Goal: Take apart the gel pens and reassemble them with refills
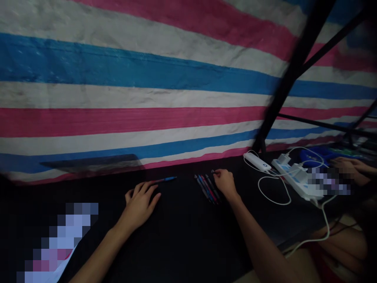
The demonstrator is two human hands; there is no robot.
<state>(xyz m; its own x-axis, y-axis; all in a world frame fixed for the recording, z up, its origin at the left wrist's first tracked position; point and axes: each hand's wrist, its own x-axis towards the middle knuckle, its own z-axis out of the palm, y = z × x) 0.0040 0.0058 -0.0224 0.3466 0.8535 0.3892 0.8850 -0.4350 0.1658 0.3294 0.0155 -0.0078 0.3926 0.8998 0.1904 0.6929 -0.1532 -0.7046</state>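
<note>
My left hand point(141, 203) lies on the black tabletop point(176, 236) with its fingers spread. A blue pen point(168, 179) with a reddish section lies just beyond its fingertips; whether they touch it I cannot tell. To the right, several pens point(206, 188) in dark, blue and red lie side by side, slanting towards me. My right hand point(226, 184) is at the right end of this row, its fingers closed on a dark pen point(213, 171) whose end shows beside the fingertips. The rest of that pen is partly hidden by the hand.
A white power strip point(297, 179) with plugs, a white device point(257, 161) and loose white cables are at the right. Another person's hands point(353, 169) are beyond them. A black metal frame point(277, 102) stands before a striped sheet point(132, 122). A blurred-out bright object point(64, 239) is front left.
</note>
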